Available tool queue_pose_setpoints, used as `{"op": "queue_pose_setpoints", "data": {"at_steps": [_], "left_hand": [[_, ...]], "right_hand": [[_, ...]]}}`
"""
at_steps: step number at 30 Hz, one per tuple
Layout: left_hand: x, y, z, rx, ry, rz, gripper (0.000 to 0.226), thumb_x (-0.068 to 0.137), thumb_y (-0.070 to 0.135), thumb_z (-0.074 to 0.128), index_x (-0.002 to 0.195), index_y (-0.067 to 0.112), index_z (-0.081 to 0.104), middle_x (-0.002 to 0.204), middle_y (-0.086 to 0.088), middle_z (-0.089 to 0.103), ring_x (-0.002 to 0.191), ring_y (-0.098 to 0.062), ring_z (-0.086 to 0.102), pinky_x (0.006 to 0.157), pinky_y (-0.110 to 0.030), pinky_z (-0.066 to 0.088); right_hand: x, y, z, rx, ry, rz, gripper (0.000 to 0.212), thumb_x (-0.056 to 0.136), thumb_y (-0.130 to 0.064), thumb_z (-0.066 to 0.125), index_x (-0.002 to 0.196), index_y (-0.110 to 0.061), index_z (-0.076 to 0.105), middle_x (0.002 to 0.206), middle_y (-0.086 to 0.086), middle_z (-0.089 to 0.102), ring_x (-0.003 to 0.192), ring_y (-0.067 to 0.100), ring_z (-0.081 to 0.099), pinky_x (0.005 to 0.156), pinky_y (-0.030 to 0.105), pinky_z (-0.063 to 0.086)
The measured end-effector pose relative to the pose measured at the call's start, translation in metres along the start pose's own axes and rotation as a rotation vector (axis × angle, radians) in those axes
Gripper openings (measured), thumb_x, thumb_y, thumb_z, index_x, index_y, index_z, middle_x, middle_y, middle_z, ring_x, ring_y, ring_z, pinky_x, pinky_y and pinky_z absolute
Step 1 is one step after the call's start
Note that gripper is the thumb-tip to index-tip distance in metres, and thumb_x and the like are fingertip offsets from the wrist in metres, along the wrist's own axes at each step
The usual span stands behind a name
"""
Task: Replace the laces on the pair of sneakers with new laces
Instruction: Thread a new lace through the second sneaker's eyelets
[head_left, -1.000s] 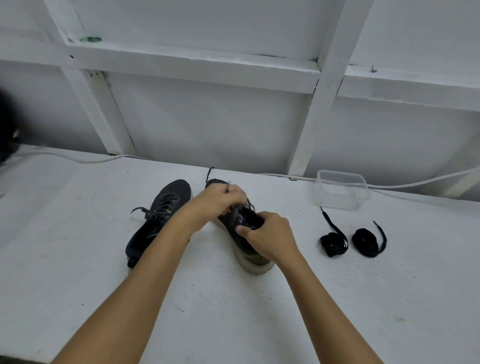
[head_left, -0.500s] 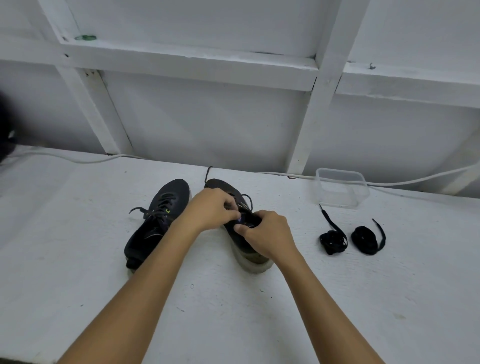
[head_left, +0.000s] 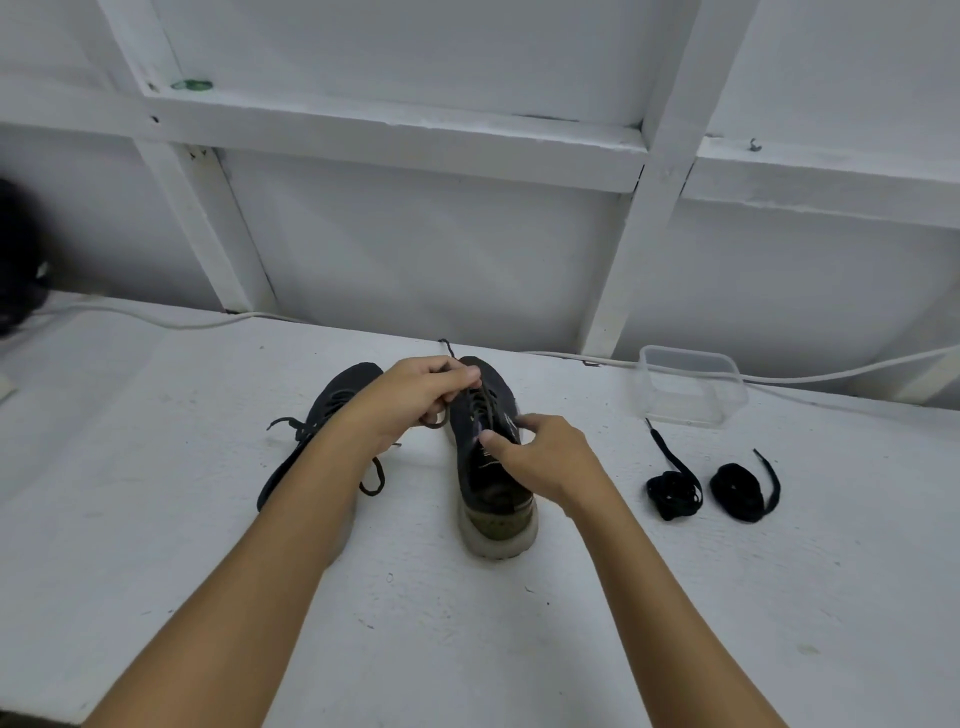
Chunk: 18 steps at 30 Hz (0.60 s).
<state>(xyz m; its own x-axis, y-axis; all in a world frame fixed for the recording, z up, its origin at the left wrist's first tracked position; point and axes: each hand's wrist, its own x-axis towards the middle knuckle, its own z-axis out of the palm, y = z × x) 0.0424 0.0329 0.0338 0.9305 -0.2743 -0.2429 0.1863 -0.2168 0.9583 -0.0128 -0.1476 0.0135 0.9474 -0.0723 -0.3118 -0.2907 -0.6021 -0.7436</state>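
Two black sneakers (head_left: 491, 447) (head_left: 317, 431), two coiled black laces (head_left: 672, 491) (head_left: 740, 491), one clear plastic container (head_left: 691, 387), two hands (head_left: 415, 392) (head_left: 545, 457).

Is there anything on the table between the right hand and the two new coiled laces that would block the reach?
Nothing visible does. Between the right hand and the nearer coiled lace lies only bare table. The plastic box stands farther back.
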Motion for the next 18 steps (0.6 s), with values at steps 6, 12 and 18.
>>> {"op": "queue_pose_setpoints", "data": {"at_steps": [6, 12, 18], "left_hand": [[0.009, -0.002, 0.004, 0.041, 0.080, 0.026, 0.029, 0.095, 0.033, 0.067, 0.097, 0.005, 0.070, 0.071, 0.004, 0.056, 0.058, -0.009, 0.043, 0.061, -0.024, 0.037], [0.017, -0.028, 0.004, 0.640, 0.450, 0.138, 0.036, 0.092, 0.039, 0.067, 0.126, 0.028, 0.064, 0.123, 0.005, 0.054, 0.109, -0.019, 0.055, 0.096, -0.034, 0.045], [0.017, -0.036, 0.024, 0.603, 0.338, 0.100, 0.016, 0.091, 0.036, 0.067, 0.096, 0.023, 0.075, 0.092, 0.010, 0.070, 0.095, -0.013, 0.065, 0.089, -0.030, 0.051]], "right_hand": [[0.014, -0.007, 0.005, 0.047, 0.084, -0.178, 0.018, 0.098, -0.036, 0.062, 0.097, -0.026, 0.077, 0.092, -0.012, 0.071, 0.089, 0.012, 0.063, 0.077, 0.027, 0.047], [0.026, 0.003, -0.007, 0.703, 0.088, 0.032, 0.030, 0.104, -0.035, 0.052, 0.091, -0.015, 0.069, 0.098, 0.004, 0.074, 0.098, 0.020, 0.070, 0.082, 0.038, 0.061], [0.032, 0.027, -0.011, 1.158, 0.035, 0.223, 0.018, 0.103, -0.030, 0.053, 0.093, -0.018, 0.060, 0.097, 0.000, 0.074, 0.102, 0.021, 0.070, 0.084, 0.039, 0.057]]}}
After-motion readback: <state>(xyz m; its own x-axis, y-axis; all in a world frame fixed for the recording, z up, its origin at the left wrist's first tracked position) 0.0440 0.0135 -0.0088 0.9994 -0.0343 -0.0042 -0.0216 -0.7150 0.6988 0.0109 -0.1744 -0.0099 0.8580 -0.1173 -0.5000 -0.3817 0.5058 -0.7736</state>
